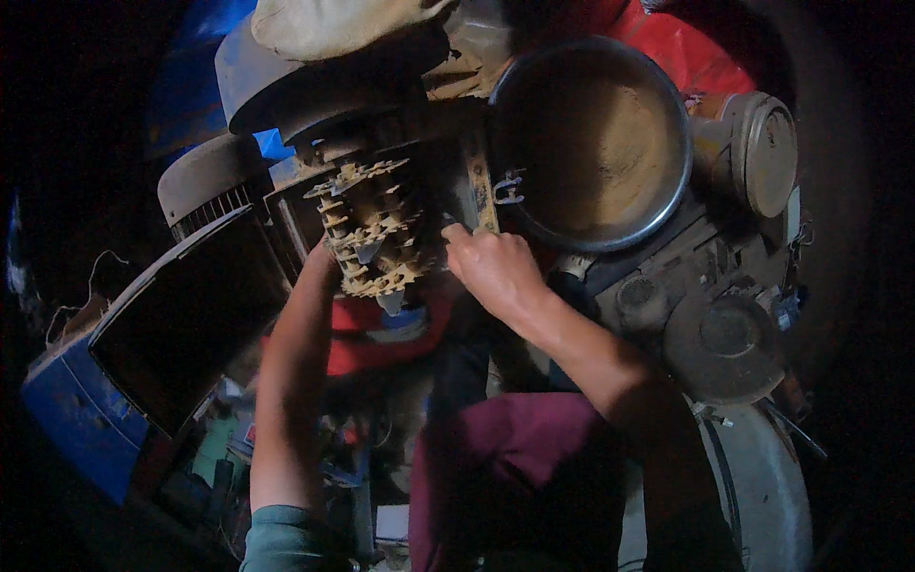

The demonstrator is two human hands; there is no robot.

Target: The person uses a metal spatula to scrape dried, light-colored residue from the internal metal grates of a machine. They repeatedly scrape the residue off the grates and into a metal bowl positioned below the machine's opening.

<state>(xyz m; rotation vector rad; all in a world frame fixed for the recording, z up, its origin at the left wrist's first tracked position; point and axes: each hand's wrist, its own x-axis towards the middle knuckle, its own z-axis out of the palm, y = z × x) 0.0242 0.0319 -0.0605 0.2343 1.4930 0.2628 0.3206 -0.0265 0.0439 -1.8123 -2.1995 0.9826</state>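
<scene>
In front of me stands an open machine with a dust-caked rotor of toothed metal plates and spacers [372, 229] in its housing. My left hand [332, 250] reaches in at the rotor's left side; its fingers are hidden behind the plates, so its grip does not show. To the right of the rotor, my right hand [486, 261] is curled with thumb and fingers together beside a dusty metal latch bar [481, 186]. A small dark thing shows at its fingertips, too unclear to name. The machine's round door [629, 143] hangs open at the right, tan powder coating its inside.
A lidded plastic bucket [768, 154] lies tilted beyond the door. A curved perforated screen [207, 193] is at the left, near a blue metal panel [86, 407]. Below the rotor is a red container [350, 357]. A dusty round metal part [725, 343] lies at the right.
</scene>
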